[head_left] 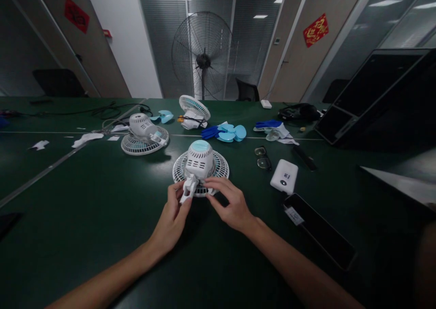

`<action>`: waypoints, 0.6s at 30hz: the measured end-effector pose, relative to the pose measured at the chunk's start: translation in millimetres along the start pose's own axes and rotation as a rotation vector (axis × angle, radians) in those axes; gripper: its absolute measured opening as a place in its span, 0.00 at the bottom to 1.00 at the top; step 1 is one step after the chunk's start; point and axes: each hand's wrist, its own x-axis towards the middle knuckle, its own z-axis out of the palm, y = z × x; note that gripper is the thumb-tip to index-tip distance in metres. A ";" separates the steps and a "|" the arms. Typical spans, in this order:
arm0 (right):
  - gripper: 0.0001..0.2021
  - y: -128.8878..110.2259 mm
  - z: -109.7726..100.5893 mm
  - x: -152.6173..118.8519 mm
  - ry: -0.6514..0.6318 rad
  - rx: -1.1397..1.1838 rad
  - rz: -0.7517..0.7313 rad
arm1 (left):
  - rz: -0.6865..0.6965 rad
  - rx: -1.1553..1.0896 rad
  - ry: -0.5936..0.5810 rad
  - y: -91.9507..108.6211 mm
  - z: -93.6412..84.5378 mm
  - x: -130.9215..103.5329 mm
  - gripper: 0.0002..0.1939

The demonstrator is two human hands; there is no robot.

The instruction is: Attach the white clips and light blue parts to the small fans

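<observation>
A small white fan (200, 164) lies grille-down on the green table in front of me, its motor housing with a light-blue cap pointing up. My left hand (173, 213) grips the white clip bracket (189, 186) that juts from the near side of the housing. On the other side of the bracket, my right hand (233, 204) has its fingertips at the fan's neck and its thumb by the rim of the grille, closed on that near part. What exactly lies between the right fingertips is partly hidden.
Behind stand two more small fans, one face-down (145, 134) and one tilted (193, 112). Light-blue fan blades (231, 133), blue-and-white gloves (274, 129) and glasses (263, 158) lie around. A white power bank (284, 176) and a black phone (320, 229) sit right; a dark monitor (378, 95) stands beyond.
</observation>
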 end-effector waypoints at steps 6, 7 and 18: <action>0.20 -7.3 5.1 0.3 -0.010 0.012 0.049 | 0.002 -0.161 -0.055 0.8 -0.6 -7.7 0.21; 0.19 -7.0 5.0 0.2 0.010 0.012 0.071 | -0.002 -0.166 -0.051 1.0 -0.6 -7.2 0.20; 0.15 -5.4 8.6 -0.2 0.122 -0.001 0.066 | 0.015 -0.141 -0.062 0.3 0.3 -4.3 0.19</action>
